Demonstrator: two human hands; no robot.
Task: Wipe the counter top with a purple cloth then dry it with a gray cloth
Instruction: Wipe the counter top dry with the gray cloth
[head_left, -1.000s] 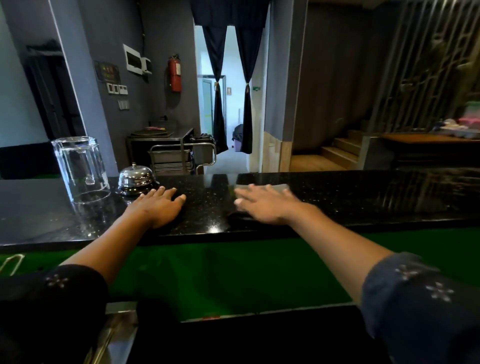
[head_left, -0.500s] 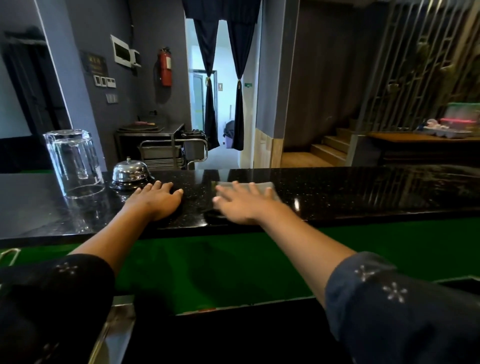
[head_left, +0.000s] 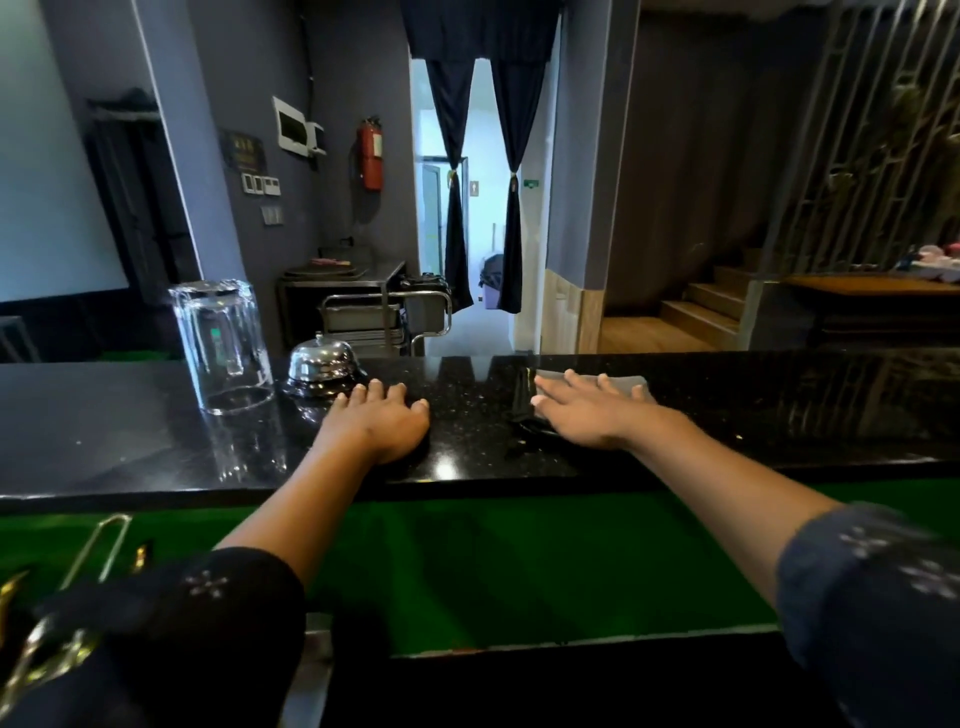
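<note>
Lying under the flat right hand (head_left: 587, 415): gray cloth (head_left: 626, 383), on counter top (head_left: 779, 410).

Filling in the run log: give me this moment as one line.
stage: drying | right hand flat on gray cloth | left hand flat on counter top | purple cloth: not seen

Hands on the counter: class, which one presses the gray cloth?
The right hand, flat on the gray cloth; the left hand rests on bare counter.
</note>
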